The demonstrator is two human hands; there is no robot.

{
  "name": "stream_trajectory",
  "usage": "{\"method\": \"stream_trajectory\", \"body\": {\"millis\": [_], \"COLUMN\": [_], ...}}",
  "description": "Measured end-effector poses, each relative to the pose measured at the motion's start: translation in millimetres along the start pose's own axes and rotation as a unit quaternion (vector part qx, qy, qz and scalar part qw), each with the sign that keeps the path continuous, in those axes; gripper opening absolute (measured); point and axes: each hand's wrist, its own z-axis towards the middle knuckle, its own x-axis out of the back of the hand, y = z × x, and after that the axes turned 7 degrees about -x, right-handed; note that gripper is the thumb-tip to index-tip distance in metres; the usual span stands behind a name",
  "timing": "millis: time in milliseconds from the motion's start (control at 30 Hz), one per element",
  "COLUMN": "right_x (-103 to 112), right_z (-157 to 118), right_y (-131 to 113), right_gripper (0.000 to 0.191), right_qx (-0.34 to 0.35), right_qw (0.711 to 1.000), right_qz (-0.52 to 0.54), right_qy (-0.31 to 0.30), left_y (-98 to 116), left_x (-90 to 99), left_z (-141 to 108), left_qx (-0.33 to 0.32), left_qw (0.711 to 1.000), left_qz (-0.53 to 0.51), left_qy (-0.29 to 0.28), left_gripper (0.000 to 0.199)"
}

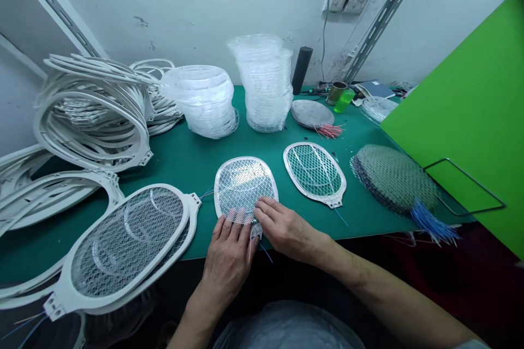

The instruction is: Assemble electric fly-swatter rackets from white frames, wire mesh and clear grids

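A white oval frame with metal mesh [241,182] lies on the green table in front of me, its neck end toward me. My left hand [230,251] rests on its lower left edge, fingers flat and slightly spread over the mesh. The fingers of my right hand [282,223] are bent together at the lower right edge, by the neck; whatever they pinch is hidden. A pink wire and a blue wire [266,253] show by the neck. Right of it lies another frame with green-looking mesh [314,172], a blue wire at its neck.
Assembled mesh frames [126,240] and piled white rings [94,120] fill the left. Clear plastic ring stacks [266,84] stand behind. A grey mesh stack [313,113] lies at the back, and a mesh pile with blue wires [395,177] lies beside a green panel [470,114].
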Motion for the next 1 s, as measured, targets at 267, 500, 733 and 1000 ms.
{"method": "stream_trajectory", "body": {"millis": [267,500,733,1000], "right_x": [7,50,9,-5], "right_z": [15,62,14,-12], "right_y": [7,20,11,10], "right_gripper": [0.029,0.03,0.041,0.047], "right_qx": [-0.013,-0.073,-0.05,-0.039], "right_qw": [0.999,0.993,0.989,0.985], "right_qz": [-0.001,0.009,0.024,0.022], "right_qy": [0.032,0.095,0.134,0.167], "left_y": [4,5,8,5], "left_x": [-0.7,-0.8,0.5,12.4], "left_z": [2,3,0,-8], "left_qx": [0.023,0.022,0.027,0.042], "left_qw": [1.0,1.0,1.0,0.984], "left_qz": [-0.008,-0.001,-0.01,-0.095], "left_qy": [-0.014,-0.004,0.001,0.147], "left_gripper": [0.037,0.038,0.043,0.024]}}
